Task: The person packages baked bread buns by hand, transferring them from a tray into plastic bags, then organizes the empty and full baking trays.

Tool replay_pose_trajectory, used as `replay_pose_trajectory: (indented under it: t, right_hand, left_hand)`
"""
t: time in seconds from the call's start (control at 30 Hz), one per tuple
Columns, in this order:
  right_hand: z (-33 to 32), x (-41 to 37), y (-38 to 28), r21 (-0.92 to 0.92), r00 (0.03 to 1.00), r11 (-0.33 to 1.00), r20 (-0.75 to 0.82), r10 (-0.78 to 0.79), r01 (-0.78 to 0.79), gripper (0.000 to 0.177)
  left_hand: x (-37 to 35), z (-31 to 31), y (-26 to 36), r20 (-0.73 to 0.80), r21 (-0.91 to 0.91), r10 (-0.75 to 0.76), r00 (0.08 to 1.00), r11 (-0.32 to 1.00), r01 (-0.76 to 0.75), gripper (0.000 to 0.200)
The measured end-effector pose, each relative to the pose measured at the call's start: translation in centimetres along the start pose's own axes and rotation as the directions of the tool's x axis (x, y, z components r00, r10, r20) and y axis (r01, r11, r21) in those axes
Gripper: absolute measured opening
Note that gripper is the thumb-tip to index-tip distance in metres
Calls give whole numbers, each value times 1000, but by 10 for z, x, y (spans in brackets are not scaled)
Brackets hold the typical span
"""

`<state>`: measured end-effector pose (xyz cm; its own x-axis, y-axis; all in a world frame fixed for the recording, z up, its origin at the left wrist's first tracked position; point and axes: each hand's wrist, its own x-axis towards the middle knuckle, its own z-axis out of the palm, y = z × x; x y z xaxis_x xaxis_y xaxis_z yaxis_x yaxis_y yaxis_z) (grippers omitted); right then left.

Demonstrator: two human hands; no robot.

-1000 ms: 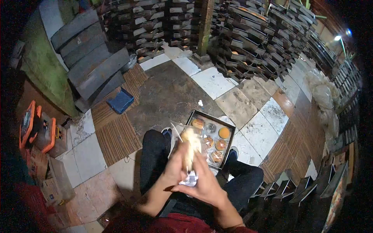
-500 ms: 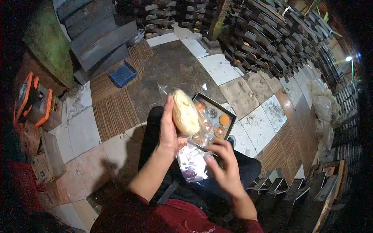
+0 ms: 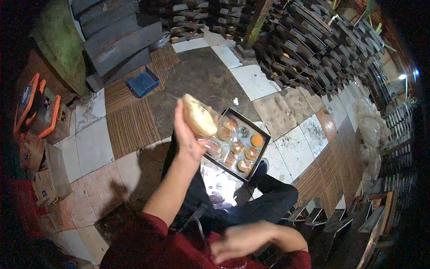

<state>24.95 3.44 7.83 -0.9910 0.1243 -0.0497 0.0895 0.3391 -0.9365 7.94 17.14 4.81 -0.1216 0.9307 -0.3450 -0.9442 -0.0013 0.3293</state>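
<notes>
Just beside the left part of a dark-rimmed tray (image 3: pixel 228 169), a pale long bread (image 3: pixel 197 117) is held up by the left hand (image 3: pixel 188 144). This hand is half closed: the palm is placed under the lower end of the bread, and the fingers are laid along its left side. The bread is kept in a tilted position, with its upper end turned to the left, and thin dark marks can be seen on its surface.

By the right hand (image 3: pixel 242 242), a place low in front of the dark red shirt (image 3: pixel 179 246) is taken. It is blurred by motion; its fingers seem bent, but whether anything is gripped by them cannot be told.

Between the 2 legs, the tray is filled with small round buns (image 3: pixel 237 147), of which several are covered by shiny clear wrapping. Near its right corner 1 plain yellow bun (image 3: pixel 256 140) can be noticed, and just beside it 1 small dark round item (image 3: pixel 243 131). Below the tray, on the lap, a white printed packet (image 3: pixel 219 184) is laid. Farther away, 1 blue tray (image 3: pixel 150 88) is set on striped floor tiles (image 3: pixel 130 127).
</notes>
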Motion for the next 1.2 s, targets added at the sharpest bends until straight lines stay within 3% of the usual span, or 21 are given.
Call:
replay_pose_trajectory:
  t: [0.07, 0.1, 0.13, 0.17, 0.2, 0.23, 0.27, 0.3, 0.33, 0.37, 0.4, 0.43, 0.5, 0.53, 0.6, 0.67, 0.73, 0.83, 1.0, 1.13, 1.2]
  right_hand:
    - [-10, -17, -23, 14, 998, 999, 47, 39, -39, 33]
    - [-21, -29, -19, -189, 900, 958, -418, 120, -215, 49]
    - [-35, -35, -10, -282, 606, 847, -793, 58, -450, 68]
    - [-42, -26, 9, -169, 398, 947, -916, -49, -272, 83]
    - [-45, -22, 22, -25, 295, 994, -956, 9, -111, 90]
    - [-48, -18, 34, 83, 186, 993, -980, 67, 82, 96]
    - [-46, -19, 39, 278, 244, 938, -943, 225, 206, 94]
    - [-41, -16, 45, 413, 246, 841, -907, 343, 351, 85]
    - [-37, -15, 53, 447, 363, 800, -879, 309, 401, 76]
    - [-26, -10, 69, 656, 418, 645, -752, 510, 393, 73]
    - [-12, -1, 90, 819, 476, 443, -573, 667, 365, 71]
    - [4, 16, 103, 816, 459, 498, -578, 675, 295, 58]
    - [43, 46, 144, 706, 338, 708, -672, 659, 26, 34]
    - [60, 54, 166, 562, 253, 805, -764, 594, -190, 24]
    - [71, 61, 170, 627, 204, 771, -746, 634, -106, 18]
    - [70, 64, 166, 598, 124, 785, -777, 617, -162, 18]
    - [64, 66, 172, 572, 98, 807, -804, 587, -144, 19]
    - [45, 74, 169, 691, 220, 716, -687, 693, -99, 17]
    - [27, 80, 148, 693, 297, 721, -690, 660, 5, 15]
    - [25, 68, 131, 617, 359, 776, -701, 617, -130, 16]
    - [25, 70, 120, 634, 241, 770, -761, 603, 74, 17]
  left_hand:
    - [3, -9, 10, 108, -22, -36, 994, 999, 38, 58]
    - [-11, -7, 8, 133, -33, -116, 984, 992, 121, 60]
    - [-32, -3, 2, 165, -43, -190, 968, 979, 199, 63]
    - [-55, -2, -12, 276, -99, -340, 899, 920, 378, 65]
    - [-82, -3, -32, 184, 56, -459, 869, 888, 457, 61]
    - [-111, -37, -35, 269, 274, -747, 608, 665, 695, 59]
    - [-139, -71, -38, 311, 549, -917, 251, 389, 740, 57]
    - [-135, -55, -16, 510, 810, -856, -84, 445, 383, 57]
    - [-125, -50, 14, 555, 828, -802, -221, 506, 242, 55]
    - [-116, -45, 43, 586, 800, -729, -353, 588, 114, 52]
    - [-98, -61, 55, 703, 711, -654, -281, 662, 238, 49]
    - [-81, -77, 67, 802, 596, -563, -201, 725, 344, 47]
    - [-71, -112, 69, 617, 508, -525, 586, 835, 213, 46]
    - [-87, -122, 72, 18, 674, -154, 988, 731, 102, 46]
    - [-77, -177, 43, -67, 980, 305, 950, 199, 5, 42]
    - [-76, -184, 37, -303, 897, 152, 941, 379, 227, 37]
    - [-75, -172, 32, -311, 909, 261, 914, 363, 206, 31]
    - [-66, -168, 35, -146, 978, 127, 981, 169, 124, 27]
    - [-67, -164, 22, -105, 968, 209, 972, 244, 52, 21]
    - [-80, -153, 24, -72, 987, 314, 947, 160, 22, 20]
    - [-83, -143, 25, -211, 910, 240, 948, 403, 101, 20]
